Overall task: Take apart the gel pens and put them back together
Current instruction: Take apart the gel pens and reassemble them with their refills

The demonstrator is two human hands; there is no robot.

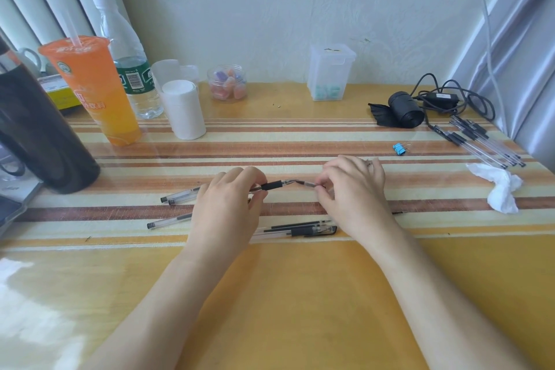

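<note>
Gel pen (271, 185) is held over the striped table (300, 294). Its barrel is pinched between the thumb and curled fingers of the left hand (228, 204), right by the black grip sleeve. The nose end is pointed at the right hand (351, 189), where a small tip piece (309, 184) is pinched between thumb and fingertips. It looks to be touching the nose at an angle, but that is too small to be confirmed. Everything else is placed relative to the held pen. Two clear pens (177, 198) are seen to its left, their inner ends hidden by the left hand. A third pen (168, 222) lies left and nearer the person. Another pen (312, 231), with a loose refill (300, 224) just beside it, lies near on the person's side, between the wrists. A blue binder clip (399, 149) is set right and a bit farther back. A crumpled tissue (501, 189) and a pile of pens (486, 144) are well apart to the right. An orange drink cup (93, 90) stands well apart, left and behind.
</note>
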